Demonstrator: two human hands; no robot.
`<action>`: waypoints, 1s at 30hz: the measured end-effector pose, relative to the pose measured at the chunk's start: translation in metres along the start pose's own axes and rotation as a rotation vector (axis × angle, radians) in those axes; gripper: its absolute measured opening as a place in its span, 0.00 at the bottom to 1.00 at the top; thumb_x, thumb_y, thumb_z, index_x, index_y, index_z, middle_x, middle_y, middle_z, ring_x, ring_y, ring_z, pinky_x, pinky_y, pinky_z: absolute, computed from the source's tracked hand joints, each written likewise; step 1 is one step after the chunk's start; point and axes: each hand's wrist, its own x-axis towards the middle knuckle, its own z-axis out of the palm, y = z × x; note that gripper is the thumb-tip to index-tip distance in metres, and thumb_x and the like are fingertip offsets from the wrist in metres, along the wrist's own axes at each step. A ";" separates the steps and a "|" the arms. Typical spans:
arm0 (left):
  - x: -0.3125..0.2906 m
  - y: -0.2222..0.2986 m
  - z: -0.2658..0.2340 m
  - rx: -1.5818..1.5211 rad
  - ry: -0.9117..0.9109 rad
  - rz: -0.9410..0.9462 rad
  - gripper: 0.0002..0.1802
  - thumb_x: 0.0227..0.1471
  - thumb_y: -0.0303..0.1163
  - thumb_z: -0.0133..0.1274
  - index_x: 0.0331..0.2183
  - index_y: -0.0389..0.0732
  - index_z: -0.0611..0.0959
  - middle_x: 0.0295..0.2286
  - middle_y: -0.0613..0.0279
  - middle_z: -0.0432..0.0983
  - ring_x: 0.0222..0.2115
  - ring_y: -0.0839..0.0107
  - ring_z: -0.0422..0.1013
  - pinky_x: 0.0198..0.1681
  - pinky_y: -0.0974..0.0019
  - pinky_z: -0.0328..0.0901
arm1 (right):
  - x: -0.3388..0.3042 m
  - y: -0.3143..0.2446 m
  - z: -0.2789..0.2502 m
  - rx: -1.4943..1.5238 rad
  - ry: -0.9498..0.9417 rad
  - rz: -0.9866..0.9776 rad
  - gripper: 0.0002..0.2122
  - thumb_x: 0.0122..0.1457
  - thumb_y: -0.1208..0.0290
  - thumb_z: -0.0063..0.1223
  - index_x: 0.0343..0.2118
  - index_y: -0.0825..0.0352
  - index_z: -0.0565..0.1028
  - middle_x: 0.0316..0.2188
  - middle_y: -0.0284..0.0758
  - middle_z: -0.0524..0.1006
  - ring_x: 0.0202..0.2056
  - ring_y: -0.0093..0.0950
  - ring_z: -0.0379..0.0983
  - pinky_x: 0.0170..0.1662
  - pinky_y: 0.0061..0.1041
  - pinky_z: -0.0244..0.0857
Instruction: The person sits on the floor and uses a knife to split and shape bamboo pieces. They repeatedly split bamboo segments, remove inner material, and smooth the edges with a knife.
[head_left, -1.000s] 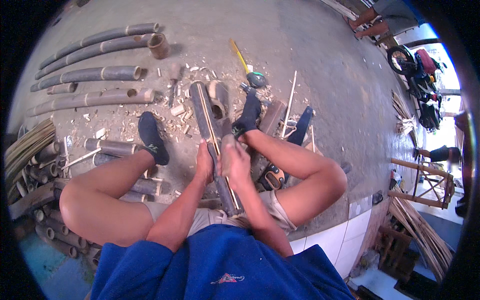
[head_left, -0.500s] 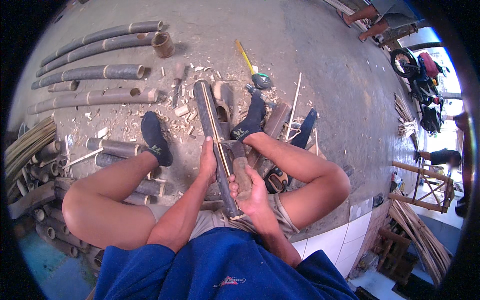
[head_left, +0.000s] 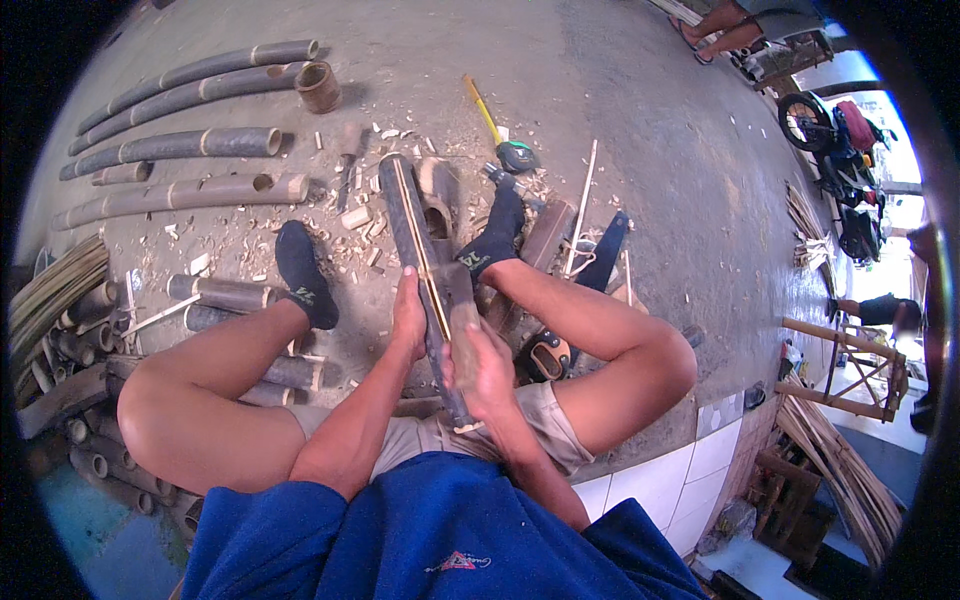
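Note:
I sit with a long dark split bamboo piece (head_left: 405, 215) running from my lap out between my black-socked feet. My left hand (head_left: 408, 322) is closed around its left side near the middle. My right hand (head_left: 487, 372) is lower and closer to my body, gripping a flat grey blade (head_left: 458, 302) that lies against the bamboo's pale cut edge. The bamboo's near end is hidden behind my right hand.
Long bamboo poles (head_left: 190, 145) and a short bamboo ring (head_left: 320, 88) lie at the upper left, with cut bamboo tubes (head_left: 215, 292) and chips around my left leg. A tape measure (head_left: 517, 157) and a yellow-handled tool (head_left: 481, 105) lie ahead. A motorcycle (head_left: 838, 130) stands far right.
My right hand has slid with the blade down the bamboo toward my body. My left hand keeps its hold, and my legs have hardly moved.

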 end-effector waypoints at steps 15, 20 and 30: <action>-0.009 0.005 -0.001 0.053 0.079 0.019 0.32 0.65 0.63 0.34 0.47 0.43 0.74 0.29 0.60 0.74 0.20 0.69 0.69 0.23 0.63 0.67 | 0.001 0.001 0.007 0.264 0.039 0.163 0.16 0.68 0.54 0.42 0.46 0.62 0.70 0.28 0.35 0.74 0.23 0.28 0.70 0.25 0.28 0.63; -0.023 0.017 0.003 0.013 0.026 -0.171 0.32 0.64 0.66 0.35 0.44 0.45 0.70 0.22 0.63 0.68 0.12 0.71 0.64 0.11 0.66 0.59 | 0.040 -0.003 0.014 0.225 0.078 0.155 0.16 0.68 0.54 0.43 0.44 0.63 0.71 0.27 0.36 0.75 0.22 0.30 0.72 0.23 0.32 0.64; -0.013 0.009 0.002 -0.122 0.019 -0.050 0.27 0.64 0.63 0.41 0.40 0.48 0.68 0.22 0.68 0.66 0.14 0.77 0.62 0.14 0.72 0.57 | 0.068 -0.008 0.016 0.088 -0.026 0.060 0.15 0.67 0.56 0.44 0.44 0.64 0.70 0.28 0.37 0.75 0.23 0.30 0.72 0.24 0.30 0.64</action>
